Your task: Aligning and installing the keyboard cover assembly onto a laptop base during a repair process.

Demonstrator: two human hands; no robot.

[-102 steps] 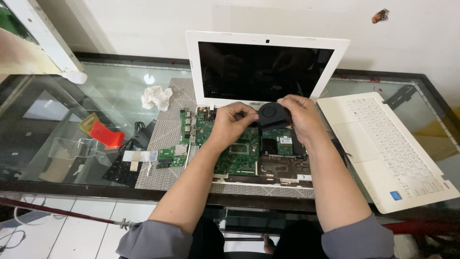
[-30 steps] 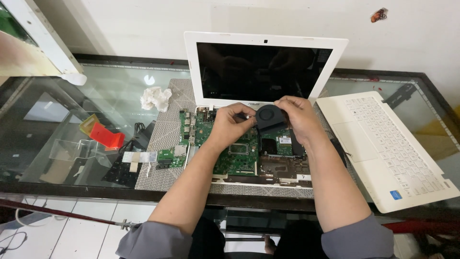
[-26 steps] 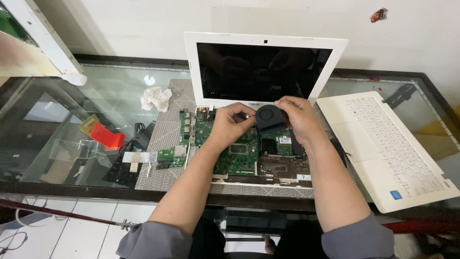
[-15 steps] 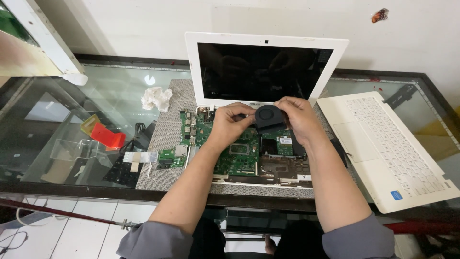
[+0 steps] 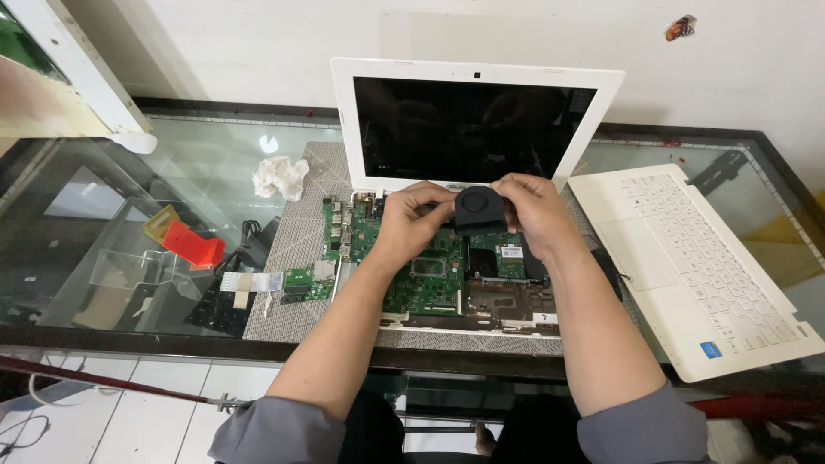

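Note:
An opened white laptop [image 5: 478,82] sits on a grey mat, its dark screen upright and its green motherboard [image 5: 427,277] exposed in the base. Both hands hold a round black cooling fan [image 5: 478,209] just above the board, near the hinge. My left hand [image 5: 414,221] grips the fan's left side with its fingertips. My right hand [image 5: 531,212] wraps the fan's right side. Part of the fan is hidden behind my fingers.
The removed white keyboard cover [image 5: 698,263] lies on the right of the glass table [image 5: 198,172]. A crumpled white tissue [image 5: 279,176], a red-and-yellow plastic piece [image 5: 187,241], a small green board [image 5: 300,279] and a flat ribbon cable [image 5: 249,282] lie at left.
The fan has stayed between both hands, turning and shifting only slightly above the board. Arms and laptop have barely moved.

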